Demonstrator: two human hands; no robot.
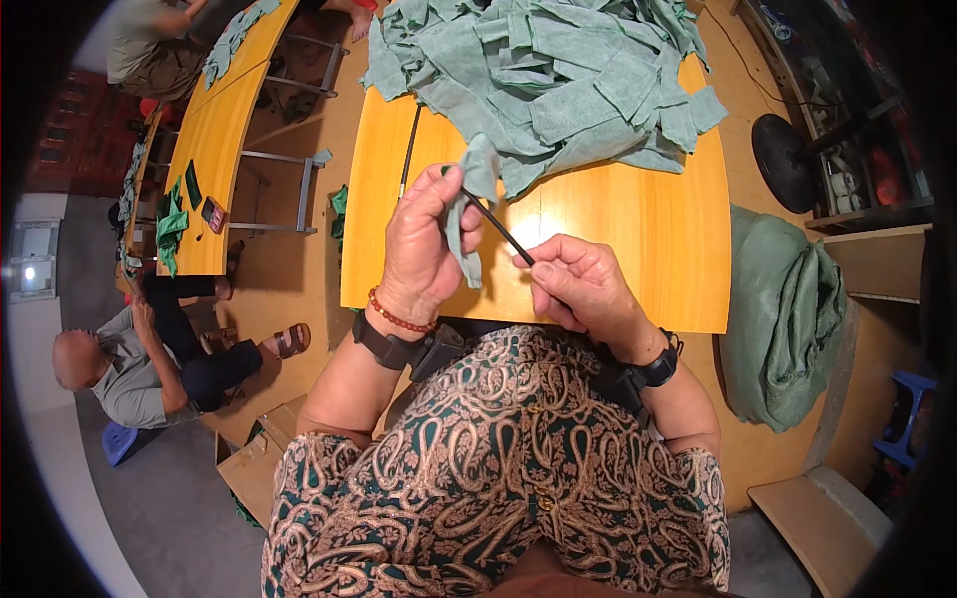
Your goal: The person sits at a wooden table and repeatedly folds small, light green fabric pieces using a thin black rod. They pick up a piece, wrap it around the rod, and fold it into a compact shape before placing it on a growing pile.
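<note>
Far left of frame: a seated person in a grey shirt (120,374) on a low blue stool, well apart from the wearer, beside a second yellow table (214,130) with scraps of green cloth on it; another person sits at the upper left corner. Centre left: the left hand (424,244) is raised over the near edge of the main yellow table (638,239), fingers curled together and pinched with the thumb on a strip of green cloth (469,214), which drapes down from the fingertips and hangs free below them. A thin black rod (498,227) runs through that same pinch; its long axis slants from upper left, at the left fingertips, down to lower right. Centre right: the right hand (583,284) sits lower and closer to the body, fingers folded shut, thumb and forefinger clamped on the rod's lower end. The two hands are near, joined only by the rod; the cloth strip lies at the left hand's end, so the left is the nearer hand to it. A dark cable (409,149) lies on the table above the left hand. Upper centre: a big heap of green cloth strips (558,80) covers the table's far side. Right of frame: a stuffed green sack (783,319) on the floor.
</note>
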